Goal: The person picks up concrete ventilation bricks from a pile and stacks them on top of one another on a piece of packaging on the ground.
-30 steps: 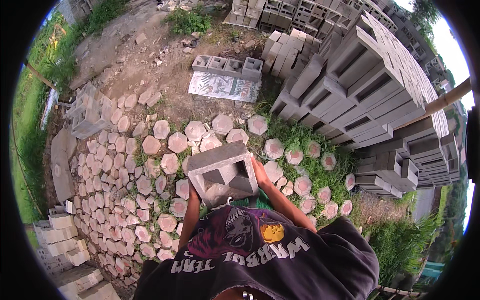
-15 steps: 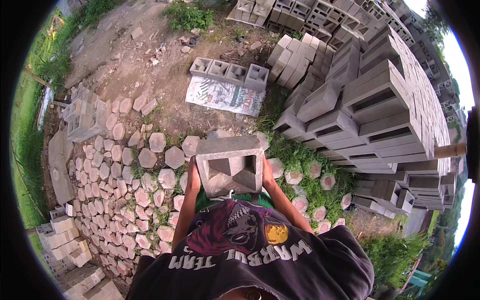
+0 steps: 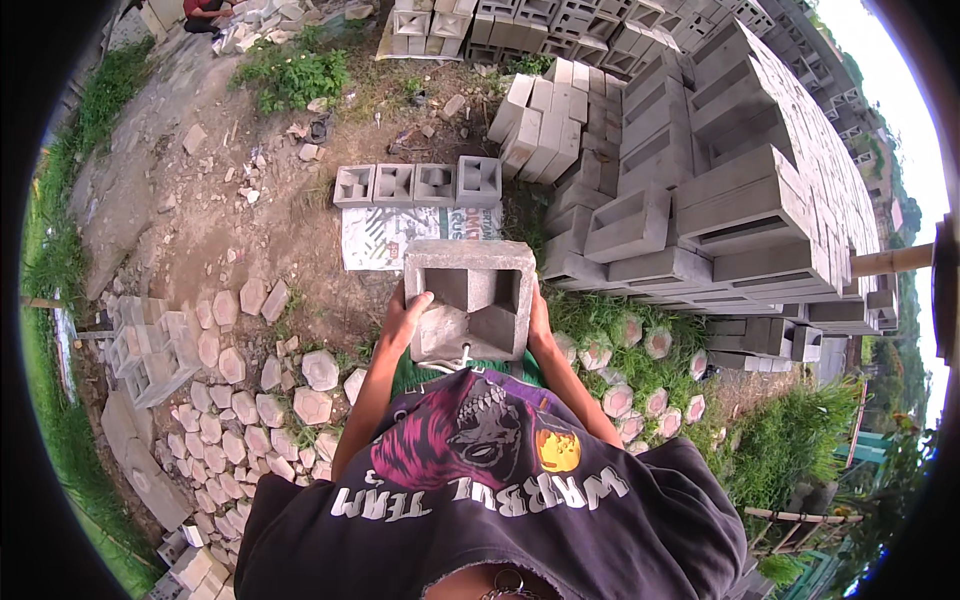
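Note:
In front of my waist I hold a grey hollow concrete block (image 3: 470, 256), its square open face with inner ledges turned up toward me. My left hand (image 3: 402, 318) grips its left side, the thumb laid over the rim. On the opposite side my right hand (image 3: 540, 320) presses against the wall, its fingers partly hidden by the block. Just beyond the block lies a white printed sack sheet (image 3: 385, 238). A row of several similar hollow blocks (image 3: 415, 171) stands along its far edge, the rightmost one (image 3: 480, 172) slightly taller in view.
Tall stacks of concrete blocks (image 3: 740, 200) rise on the right. Hexagonal pavers (image 3: 312, 406) cover the ground at left, and others lie in grass at right. A small block pile (image 3: 150, 345) stands at far left. Another person (image 3: 205, 12) sits at the far upper left beside rubble.
The sheet and its row of blocks now appear nearer to me, and the view has shifted forward. I still hold the block; my left thumb now shows over its rim.

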The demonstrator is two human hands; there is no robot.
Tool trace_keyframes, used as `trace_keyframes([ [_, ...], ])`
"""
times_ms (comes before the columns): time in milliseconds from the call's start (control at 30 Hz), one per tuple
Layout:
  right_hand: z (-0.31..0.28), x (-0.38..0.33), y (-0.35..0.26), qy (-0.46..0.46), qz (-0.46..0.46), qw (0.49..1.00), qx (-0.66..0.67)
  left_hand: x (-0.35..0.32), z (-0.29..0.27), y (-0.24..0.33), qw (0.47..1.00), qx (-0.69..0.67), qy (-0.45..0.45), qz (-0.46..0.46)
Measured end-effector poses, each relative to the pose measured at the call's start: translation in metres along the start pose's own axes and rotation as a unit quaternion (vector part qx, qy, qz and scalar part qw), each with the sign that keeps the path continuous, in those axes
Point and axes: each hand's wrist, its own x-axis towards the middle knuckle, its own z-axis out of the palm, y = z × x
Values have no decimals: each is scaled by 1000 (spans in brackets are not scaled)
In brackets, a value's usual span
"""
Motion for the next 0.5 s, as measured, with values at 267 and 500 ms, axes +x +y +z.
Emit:
trace_keyframes([
  [267, 82, 63, -57, 10, 26, 999, -19, 99, -44, 27, 989, 132, 13, -58],
  [500, 145, 177, -94, -21, 88, 990, -107, 200, -75, 52, 940, 280, 119, -153],
])
